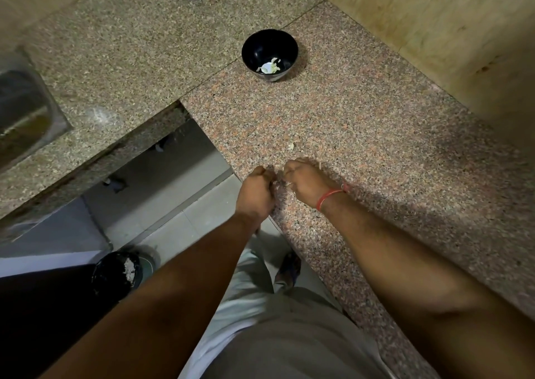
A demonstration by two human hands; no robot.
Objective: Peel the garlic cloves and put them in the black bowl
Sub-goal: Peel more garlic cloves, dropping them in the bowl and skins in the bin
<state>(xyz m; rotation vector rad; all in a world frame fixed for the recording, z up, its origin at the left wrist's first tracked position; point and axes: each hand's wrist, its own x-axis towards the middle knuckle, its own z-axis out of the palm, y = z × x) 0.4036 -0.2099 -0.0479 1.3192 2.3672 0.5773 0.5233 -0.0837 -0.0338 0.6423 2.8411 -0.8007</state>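
The black bowl (269,54) stands on the pink granite counter (362,123), far from me, with pale garlic pieces (270,66) at its bottom. My left hand (256,192) and my right hand (307,183) are close together over the counter's front edge, both with fingers curled, knuckles toward the bowl. Between them a small pale garlic piece (280,185) shows, mostly hidden by the fingers. I cannot tell which hand holds it. A red thread band (328,197) circles my right wrist.
A scrap of garlic skin (290,146) lies on the counter beyond my hands. A steel sink (20,112) sits at the left. Below the counter gap stands a black bin (118,271) on the tiled floor. Wooden panels rise at the right.
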